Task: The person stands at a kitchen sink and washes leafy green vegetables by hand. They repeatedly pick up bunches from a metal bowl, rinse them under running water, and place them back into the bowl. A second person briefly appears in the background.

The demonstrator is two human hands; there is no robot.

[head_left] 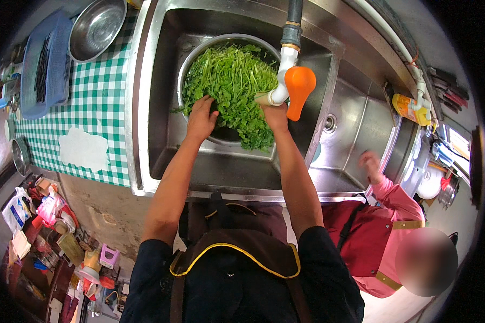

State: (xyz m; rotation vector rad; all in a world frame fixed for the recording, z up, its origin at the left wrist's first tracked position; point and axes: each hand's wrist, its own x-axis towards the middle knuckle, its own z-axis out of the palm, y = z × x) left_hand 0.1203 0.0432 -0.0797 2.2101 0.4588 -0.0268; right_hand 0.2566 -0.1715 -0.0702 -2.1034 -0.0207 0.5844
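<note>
A large round metal basin [181,81] stands in the left sink bowl, heaped with leafy green herbs [229,75] that look like coriander. At the basin's near left edge, my left hand [201,117] rests against the leaves with its fingers stretched and thumb apart. On the other side my right hand [275,114] reaches to the greens beneath the tap [279,94]. The white tap pipe and its orange lever [299,89] hide much of that hand's fingers, so its grip does not show. Some stems hang over the basin's near right rim.
A second sink bowl [355,116] lies right, where a co-worker in a pink sleeve [396,196] holds out a hand [371,164]. Behind it stands a yellow bottle [409,109]. On the checked cloth [99,89] at left are a metal bowl [97,29] and a blue basket [59,70].
</note>
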